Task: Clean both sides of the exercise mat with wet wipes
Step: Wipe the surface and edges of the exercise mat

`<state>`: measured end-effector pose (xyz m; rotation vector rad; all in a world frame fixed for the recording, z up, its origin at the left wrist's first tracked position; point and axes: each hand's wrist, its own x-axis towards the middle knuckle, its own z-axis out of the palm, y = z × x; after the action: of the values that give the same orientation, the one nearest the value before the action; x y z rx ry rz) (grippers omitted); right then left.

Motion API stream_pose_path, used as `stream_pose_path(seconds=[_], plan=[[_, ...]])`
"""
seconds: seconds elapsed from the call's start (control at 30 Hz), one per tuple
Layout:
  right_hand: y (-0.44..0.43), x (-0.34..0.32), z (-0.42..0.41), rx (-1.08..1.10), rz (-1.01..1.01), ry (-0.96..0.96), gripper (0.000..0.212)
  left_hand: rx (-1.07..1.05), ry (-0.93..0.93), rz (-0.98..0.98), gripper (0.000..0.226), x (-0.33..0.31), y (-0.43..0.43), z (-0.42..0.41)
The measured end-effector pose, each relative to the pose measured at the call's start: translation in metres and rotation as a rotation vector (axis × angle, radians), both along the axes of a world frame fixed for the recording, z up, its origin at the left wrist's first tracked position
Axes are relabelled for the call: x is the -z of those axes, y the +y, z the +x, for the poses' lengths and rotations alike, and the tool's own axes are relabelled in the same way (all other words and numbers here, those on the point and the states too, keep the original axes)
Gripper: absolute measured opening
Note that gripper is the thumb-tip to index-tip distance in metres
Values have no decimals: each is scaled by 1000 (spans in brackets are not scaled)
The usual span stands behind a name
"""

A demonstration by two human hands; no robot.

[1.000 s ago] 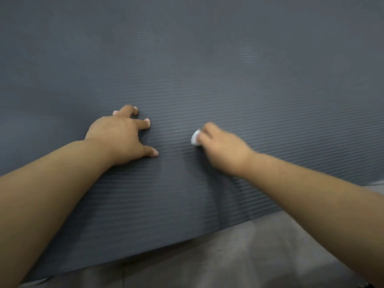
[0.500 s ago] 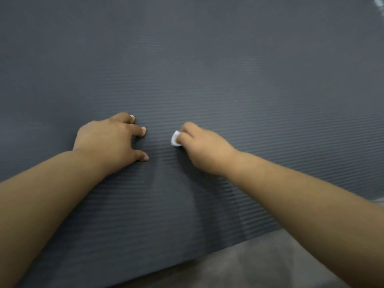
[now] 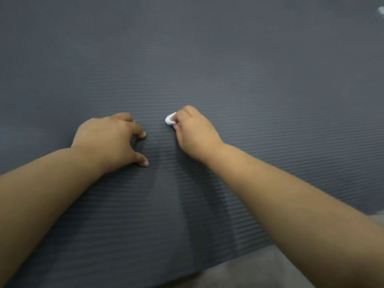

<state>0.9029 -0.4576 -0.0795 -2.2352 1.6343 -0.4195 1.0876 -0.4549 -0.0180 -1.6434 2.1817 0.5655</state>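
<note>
- Across the whole view lies the exercise mat (image 3: 228,69).
- Right hand (image 3: 195,134) pinches a wet wipe (image 3: 170,119) against it.
- Left hand (image 3: 110,140), at the wipe's 9 o'clock, braces with fingers spread.
- Wiping this side; next, probably, strokes toward 12 o'clock.

1. We find the exercise mat (image 3: 228,59) spread across nearly the whole view, with the floor (image 3: 259,271) before its near edge at the lower right.
2. We see the left hand (image 3: 108,138) on the mat, left of centre, fingertips touching the surface.
3. We see the right hand (image 3: 195,134) near it on the right, apart from it, also on the mat.
4. We find the wet wipe (image 3: 170,119) held in the right hand's fingers, on the side towards the left hand.
</note>
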Motion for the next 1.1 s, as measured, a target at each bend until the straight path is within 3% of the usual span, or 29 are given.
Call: stream_pose_path(seconds=[0.1, 0.17, 0.23, 0.33, 0.43, 0.57, 0.63, 0.7, 0.83, 0.9, 1.0, 1.1], plan=[[-7, 0, -47, -16, -36, 90, 27, -19, 38, -9, 52, -4, -8, 10], [-20, -3, -92, 235, -33, 215, 27, -54, 75, -12, 52, -4, -17, 18], [-32, -12, -127, 581, 2, 290, 28, -85, 122, -12, 68, 2, -21, 25], [-51, -17, -118, 867, 79, 232, 31, -153, 21, -48, 94, 12, -18, 25], [-73, -12, -58, 701, 54, 164, 28, -159, 5, -61, 100, 15, -20, 24], [-58, -1, 34, 97, 38, 13, 25, -156, 44, -34, 100, 12, -20, 28], [-53, 6, 35, -91, 66, 21, 23, -153, 46, -28, 100, 11, -19, 29], [-61, 8, 1, 1, 35, 107, 26, -158, 56, -2, 99, 8, -20, 31], [-58, -17, -85, 524, 42, 248, 28, -156, 77, 71, 101, 6, -21, 34], [-47, -28, -83, 645, 92, 252, 31, -131, 40, 61, 103, 8, -20, 31], [-31, -26, -27, 571, 117, 149, 31, -100, -20, 47, 104, 13, -17, 25], [4, -19, 44, 259, 125, -9, 26, -107, -17, 41, 105, 15, -15, 27]])
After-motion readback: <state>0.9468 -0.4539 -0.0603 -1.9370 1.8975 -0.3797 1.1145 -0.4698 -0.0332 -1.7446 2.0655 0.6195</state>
